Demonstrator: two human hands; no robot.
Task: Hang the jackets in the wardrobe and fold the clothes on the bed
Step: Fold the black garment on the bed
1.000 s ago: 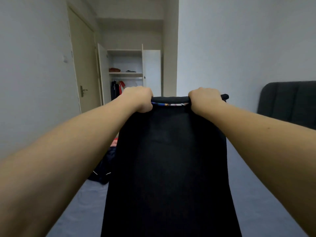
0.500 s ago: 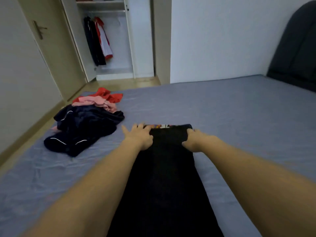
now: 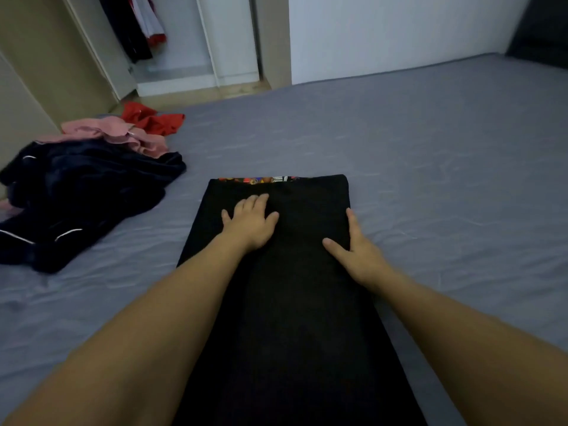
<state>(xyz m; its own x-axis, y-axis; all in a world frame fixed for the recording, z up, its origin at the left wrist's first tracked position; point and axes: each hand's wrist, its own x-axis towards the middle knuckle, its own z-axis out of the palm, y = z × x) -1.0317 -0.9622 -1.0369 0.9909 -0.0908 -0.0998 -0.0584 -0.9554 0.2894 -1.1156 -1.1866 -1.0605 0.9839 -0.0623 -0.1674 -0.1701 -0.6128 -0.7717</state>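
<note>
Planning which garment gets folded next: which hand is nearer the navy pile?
Left. The left hand lies on the black garment toward the navy pile; the right hand rests at its far edge.

This is looking like a bedroom in a home. A wide bed (image 3: 430, 167) with a grey-blue sheet is filling most of the view, and loose clothes (image 3: 86, 192) are lying on it. Behind, an open white wardrobe (image 3: 196, 41) is showing hanging jackets (image 3: 135, 26), beside a beige door (image 3: 46, 56).
</note>
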